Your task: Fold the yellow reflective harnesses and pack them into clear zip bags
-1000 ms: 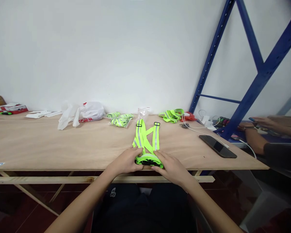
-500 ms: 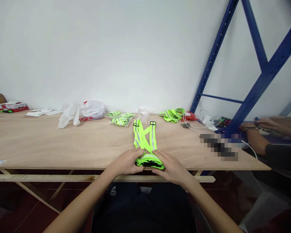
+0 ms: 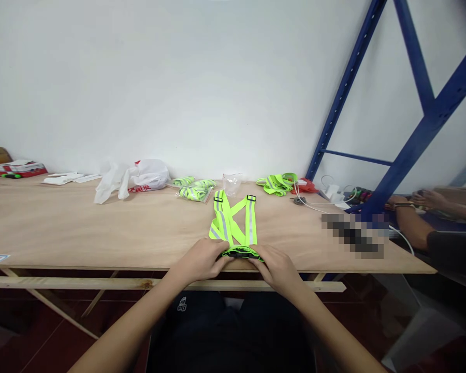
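Note:
A neon-yellow reflective vest (image 3: 250, 220) made of straps with silver stripes lies at the front edge of the wooden table. Its crossed shoulder straps stretch away from me, each with a black slider buckle at the far end. The near part is folded into a flat bundle with a black clasp showing at its front. My left hand (image 3: 206, 259) grips the bundle's left end, thumb below and fingers over the top. On the right end, my right hand (image 3: 276, 264) holds it in the same way. Some fingertips are hidden by the fabric.
Beyond the vest lie a clear plastic bag (image 3: 231, 184), bagged vests (image 3: 196, 190) and a loose vest (image 3: 276, 184). A white shopping bag (image 3: 149, 175) stands further left. At right are a blue metal rack (image 3: 388, 166), white cables, and another person's arm (image 3: 413, 223).
The near bundle has tipped and moved slightly away from me, looking flatter. The shoulder straps have spread wider apart. Both hands still hold the vest.

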`<state>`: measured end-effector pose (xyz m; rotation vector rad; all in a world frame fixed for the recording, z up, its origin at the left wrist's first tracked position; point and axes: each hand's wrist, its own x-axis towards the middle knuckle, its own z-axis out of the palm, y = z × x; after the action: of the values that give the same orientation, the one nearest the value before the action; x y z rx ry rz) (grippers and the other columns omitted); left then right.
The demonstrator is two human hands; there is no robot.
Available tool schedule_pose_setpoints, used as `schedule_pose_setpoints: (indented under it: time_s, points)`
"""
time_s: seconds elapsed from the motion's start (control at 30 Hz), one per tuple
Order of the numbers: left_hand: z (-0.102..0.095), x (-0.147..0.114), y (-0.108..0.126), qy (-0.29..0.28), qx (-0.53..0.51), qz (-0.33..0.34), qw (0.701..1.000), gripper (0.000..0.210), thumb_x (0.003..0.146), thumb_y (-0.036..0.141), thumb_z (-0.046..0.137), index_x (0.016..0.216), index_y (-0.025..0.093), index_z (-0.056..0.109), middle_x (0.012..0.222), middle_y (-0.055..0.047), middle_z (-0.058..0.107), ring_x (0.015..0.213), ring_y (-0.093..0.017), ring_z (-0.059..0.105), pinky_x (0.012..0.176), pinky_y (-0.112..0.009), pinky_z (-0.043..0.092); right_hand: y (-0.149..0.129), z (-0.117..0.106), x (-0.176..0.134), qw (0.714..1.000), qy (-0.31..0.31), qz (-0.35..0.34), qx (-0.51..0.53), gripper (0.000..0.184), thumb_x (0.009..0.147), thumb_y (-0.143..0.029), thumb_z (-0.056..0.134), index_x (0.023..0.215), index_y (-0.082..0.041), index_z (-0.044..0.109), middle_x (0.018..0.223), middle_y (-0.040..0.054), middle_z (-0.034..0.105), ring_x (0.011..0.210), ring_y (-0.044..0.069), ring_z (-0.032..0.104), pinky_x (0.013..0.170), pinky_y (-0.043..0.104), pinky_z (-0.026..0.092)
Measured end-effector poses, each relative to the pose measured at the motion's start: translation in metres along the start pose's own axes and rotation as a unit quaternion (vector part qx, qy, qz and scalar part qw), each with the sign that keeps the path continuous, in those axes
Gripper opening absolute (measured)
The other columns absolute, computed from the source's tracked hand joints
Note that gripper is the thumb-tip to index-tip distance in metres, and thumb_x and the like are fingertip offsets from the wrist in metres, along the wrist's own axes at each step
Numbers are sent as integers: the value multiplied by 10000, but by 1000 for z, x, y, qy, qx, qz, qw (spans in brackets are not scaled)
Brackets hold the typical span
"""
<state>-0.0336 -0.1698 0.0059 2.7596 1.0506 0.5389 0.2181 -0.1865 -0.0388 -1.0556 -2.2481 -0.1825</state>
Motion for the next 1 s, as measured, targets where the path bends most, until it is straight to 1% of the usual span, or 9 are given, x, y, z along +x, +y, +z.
schedule_pose_setpoints:
  time_s: [0.07,0.2,0.37,0.53,0.63,0.73,0.83,0.9,1.0]
  points:
    - [0,4,-2,8,7,-13,1000,244,995,327,455,925,189,644,900,-66,717,816,-225,665,712,-293,441,0,-1,6,998,-9,39,39,269,1015,-306,442,1164,-200,639,1023,103,757,900,253,724,758,353,564]
    - [4,15,-8,26,14,-49,998,377,1029,348,366,844,174,645,830,-68,688,778,-217,634,709,-306,437,5,-2,20,986,-16,124,114,305,1001,-353,459,1212,-224,639,1106,74,752,985,253,714,815,340,539]
    - [13,30,-15,35,37,-73,996,452,1043,330,302,848,160,673,898,-90,645,899,-234,608,849,-349,459,15,1,33,975,-36,172,133,345,969,-403,490,1167,-208,695,1108,81,743,1008,252,692,883,352,524]
    - [19,36,-7,41,114,-151,981,402,1026,389,372,977,179,711,1106,-122,628,1035,-299,582,912,-430,461,18,2,37,983,-67,168,38,353,957,-394,510,1144,-179,718,1081,117,722,1034,268,673,896,367,519]
    - [23,36,-3,50,149,-182,971,388,1022,427,390,1062,169,676,1202,-150,606,1066,-327,580,908,-451,465,17,2,35,983,-69,167,-17,389,971,-384,502,1264,-177,654,1146,129,731,1046,285,686,891,380,524]
    - [26,36,-4,56,135,-200,969,376,1023,426,395,1141,132,597,1242,-185,587,1011,-304,621,883,-434,483,14,3,31,984,-55,163,-53,462,983,-382,496,1398,-183,537,1078,116,761,939,283,726,785,371,558]
    - [29,37,-7,46,86,-195,976,381,1028,407,384,1206,103,530,1199,-197,612,994,-296,645,862,-412,499,12,5,28,990,-42,121,-63,399,1006,-363,459,1348,-198,581,1142,117,742,952,276,728,777,386,581]
    - [32,37,-10,47,72,-176,981,380,1037,376,356,1238,96,515,1195,-203,626,1062,-306,635,915,-429,484,11,6,27,992,-39,99,-73,365,1022,-343,419,1280,-213,641,1252,123,699,1017,280,716,817,414,589]
    - [35,36,-14,51,77,-131,987,386,1043,317,309,1305,100,491,1345,-229,569,1237,-317,564,1037,-474,412,11,7,26,992,-52,85,-75,383,1022,-344,422,1306,-212,641,1355,133,639,1116,303,686,904,468,577]
